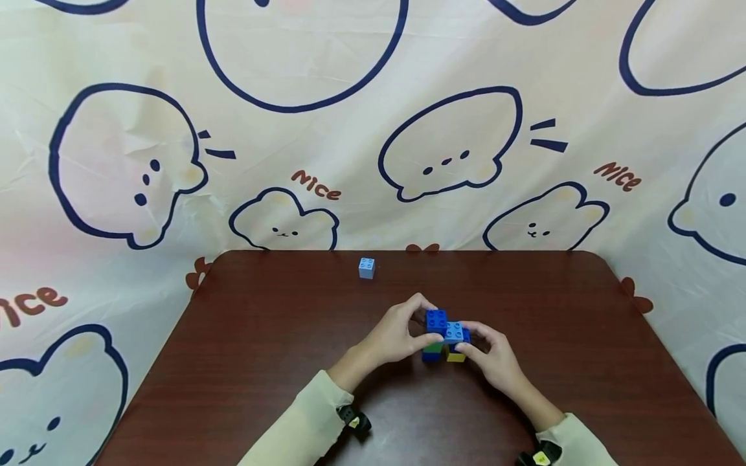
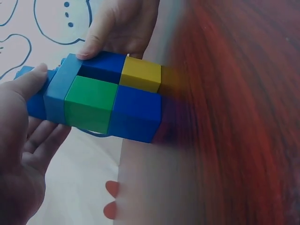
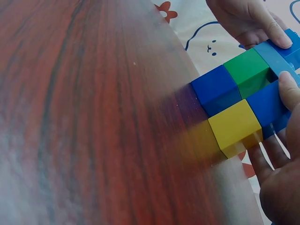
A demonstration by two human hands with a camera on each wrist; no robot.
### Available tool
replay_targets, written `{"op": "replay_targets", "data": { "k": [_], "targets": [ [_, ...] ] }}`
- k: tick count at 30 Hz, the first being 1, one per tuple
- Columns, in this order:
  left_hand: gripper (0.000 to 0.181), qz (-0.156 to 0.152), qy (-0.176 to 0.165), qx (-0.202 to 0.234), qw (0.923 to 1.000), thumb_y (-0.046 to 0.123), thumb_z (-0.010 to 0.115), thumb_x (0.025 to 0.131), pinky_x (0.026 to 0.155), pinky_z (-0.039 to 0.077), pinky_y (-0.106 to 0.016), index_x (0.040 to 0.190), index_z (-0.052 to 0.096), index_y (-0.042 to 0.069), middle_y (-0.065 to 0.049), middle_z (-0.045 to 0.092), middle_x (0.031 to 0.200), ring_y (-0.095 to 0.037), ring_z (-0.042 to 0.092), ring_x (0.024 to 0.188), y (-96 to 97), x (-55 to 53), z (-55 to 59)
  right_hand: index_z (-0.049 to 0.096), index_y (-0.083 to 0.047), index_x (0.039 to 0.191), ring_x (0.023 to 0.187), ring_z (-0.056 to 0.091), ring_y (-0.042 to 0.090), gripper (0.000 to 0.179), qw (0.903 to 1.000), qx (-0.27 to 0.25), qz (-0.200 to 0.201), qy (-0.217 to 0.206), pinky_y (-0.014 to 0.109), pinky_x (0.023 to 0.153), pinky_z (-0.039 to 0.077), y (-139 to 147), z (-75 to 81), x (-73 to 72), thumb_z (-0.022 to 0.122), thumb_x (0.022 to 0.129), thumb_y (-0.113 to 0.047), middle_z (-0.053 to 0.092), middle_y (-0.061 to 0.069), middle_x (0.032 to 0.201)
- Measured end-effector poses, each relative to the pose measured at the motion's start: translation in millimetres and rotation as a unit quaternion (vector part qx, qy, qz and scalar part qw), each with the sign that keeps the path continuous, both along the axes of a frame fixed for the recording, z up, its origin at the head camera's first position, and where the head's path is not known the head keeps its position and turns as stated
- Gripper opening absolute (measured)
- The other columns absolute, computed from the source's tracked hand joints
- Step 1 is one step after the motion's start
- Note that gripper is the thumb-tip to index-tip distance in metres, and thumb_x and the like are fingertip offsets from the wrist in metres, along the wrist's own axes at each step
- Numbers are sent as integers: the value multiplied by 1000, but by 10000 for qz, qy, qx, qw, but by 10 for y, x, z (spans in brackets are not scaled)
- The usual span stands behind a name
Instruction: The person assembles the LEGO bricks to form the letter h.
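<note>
Both hands are around a small stack of toy building blocks on the table. Its one column has a dark blue block at the bottom and a green block above it. The other has a yellow block under a blue block. A light blue block bridges the two columns, and another blue block sits on top at the left. My left hand pinches that top block, its thumb on the near side. From the right, my right hand grips the blue block above the yellow one.
A separate light blue block stands near the far edge of the brown table. Behind the table hangs a pale cloth printed with cartoon outlines. Each wrist wears a small black camera near the sleeve cuff.
</note>
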State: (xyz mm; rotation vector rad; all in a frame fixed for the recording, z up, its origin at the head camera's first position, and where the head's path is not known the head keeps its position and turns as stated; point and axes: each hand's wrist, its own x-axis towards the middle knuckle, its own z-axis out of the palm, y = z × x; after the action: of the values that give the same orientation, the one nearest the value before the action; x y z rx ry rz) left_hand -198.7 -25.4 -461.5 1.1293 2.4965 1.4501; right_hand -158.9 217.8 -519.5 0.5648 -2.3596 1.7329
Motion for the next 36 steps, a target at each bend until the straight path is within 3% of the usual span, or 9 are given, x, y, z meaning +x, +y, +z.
{"op": "replay_targets", "data": {
  "k": [9,14,17,22,36],
  "targets": [
    [41,358,88,-377,9986,30,72,97,83,59,-35,130,53,14,-3,66,112,-21,63,102,-24,112,1,66,6,122,92,65,8,31,9999,-81,78,98,22,77,56,-18,-19,-13,71,92,5,71,1,106],
    [41,223,14,-272,9994,32,67,100,85,58,-34,135,53,15,-2,65,117,-22,62,106,-77,119,-3,66,5,123,91,64,8,30,9998,-185,109,38,22,76,56,-16,-27,-15,69,93,5,70,0,104],
    [40,202,-74,-239,9995,32,62,103,93,56,-37,137,53,12,-3,64,125,-24,62,114,-141,103,8,65,6,123,91,64,8,29,9997,-205,118,6,21,77,56,-15,-31,-13,69,93,5,70,1,104],
    [38,624,68,-475,9969,30,53,108,108,46,-44,138,55,7,-7,61,136,-23,56,128,-262,40,25,66,5,123,90,63,8,30,9998,-166,42,-56,21,77,55,-17,-18,-6,70,93,4,70,1,104],
    [55,1111,530,-1350,9832,36,56,106,119,26,-57,150,47,5,-16,42,157,-32,37,146,-564,-108,12,65,5,123,90,64,10,30,9999,-110,78,-64,22,75,55,-6,-27,-3,69,93,4,70,7,104]
  ]
}}
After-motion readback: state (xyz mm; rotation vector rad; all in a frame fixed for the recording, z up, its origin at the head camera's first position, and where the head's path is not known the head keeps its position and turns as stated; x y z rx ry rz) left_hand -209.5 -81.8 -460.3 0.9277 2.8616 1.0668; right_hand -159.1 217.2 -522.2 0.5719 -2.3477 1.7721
